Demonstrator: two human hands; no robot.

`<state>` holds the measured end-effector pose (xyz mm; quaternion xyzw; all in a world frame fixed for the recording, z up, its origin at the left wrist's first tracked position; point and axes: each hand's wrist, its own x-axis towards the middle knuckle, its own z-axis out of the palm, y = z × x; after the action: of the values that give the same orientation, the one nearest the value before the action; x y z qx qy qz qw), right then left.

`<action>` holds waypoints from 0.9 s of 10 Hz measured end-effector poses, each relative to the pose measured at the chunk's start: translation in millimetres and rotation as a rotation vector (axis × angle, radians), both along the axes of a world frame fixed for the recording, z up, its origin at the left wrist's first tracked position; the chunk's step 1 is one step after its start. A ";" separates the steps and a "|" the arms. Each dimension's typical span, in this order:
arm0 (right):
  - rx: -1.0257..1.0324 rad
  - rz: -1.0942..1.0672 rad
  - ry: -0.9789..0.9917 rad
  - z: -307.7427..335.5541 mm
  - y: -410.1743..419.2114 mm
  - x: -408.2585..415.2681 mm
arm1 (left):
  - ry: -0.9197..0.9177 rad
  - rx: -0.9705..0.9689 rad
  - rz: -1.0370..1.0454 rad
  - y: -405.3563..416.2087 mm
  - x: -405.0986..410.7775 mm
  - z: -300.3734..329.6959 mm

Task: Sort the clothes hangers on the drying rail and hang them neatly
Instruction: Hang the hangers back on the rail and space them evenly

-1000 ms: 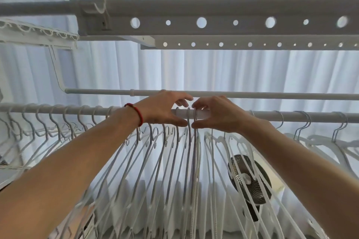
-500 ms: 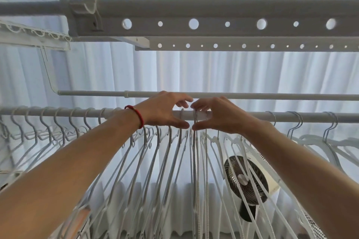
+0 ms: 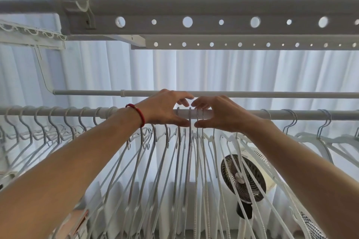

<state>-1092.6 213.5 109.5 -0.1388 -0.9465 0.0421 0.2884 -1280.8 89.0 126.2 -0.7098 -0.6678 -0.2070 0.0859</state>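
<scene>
While white hangers (image 3: 186,161) crowd the drying rail (image 3: 310,116), the left hand (image 3: 165,108) and right hand (image 3: 219,114) each curl round it, framing three hooks (image 3: 197,116)

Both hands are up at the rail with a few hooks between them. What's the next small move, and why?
Probably slide the nearest hook leftward with the left hand, closing it against the packed group. Three hooks sit spaced apart on the rail between that hand and the right hand, while hangers to the right hang loosely spread.

Red cord bracelet (image 3: 138,114), bare forearms
</scene>
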 end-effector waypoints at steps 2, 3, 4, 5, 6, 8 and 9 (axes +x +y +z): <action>0.019 -0.007 0.001 0.0 -0.1 4.0 | 0.003 0.005 -0.008 -0.9 1.5 -0.1; 0.020 -0.004 0.007 0.0 -0.3 7.2 | 0.013 0.013 -0.012 -0.8 3.7 0.0; 0.018 -0.015 0.005 0.2 0.5 10.4 | 0.008 0.014 -0.019 -0.1 5.4 -0.3; 0.010 -0.023 0.001 -0.2 1.4 12.5 | 0.009 0.023 -0.020 1.5 7.5 0.2; 0.009 -0.023 -0.006 -0.2 2.6 15.0 | 0.011 0.029 -0.023 3.5 11.3 0.9; -0.007 -0.037 0.011 -3.0 7.0 23.3 | 0.023 0.030 -0.021 6.0 19.0 1.9; -0.004 -0.049 0.004 -3.6 8.9 25.4 | 0.021 0.028 -0.018 7.2 23.9 2.3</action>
<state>-1067.3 222.4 105.9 -0.1626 -0.9421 0.0373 0.2909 -1256.9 96.2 128.5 -0.7166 -0.6576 -0.2096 0.1010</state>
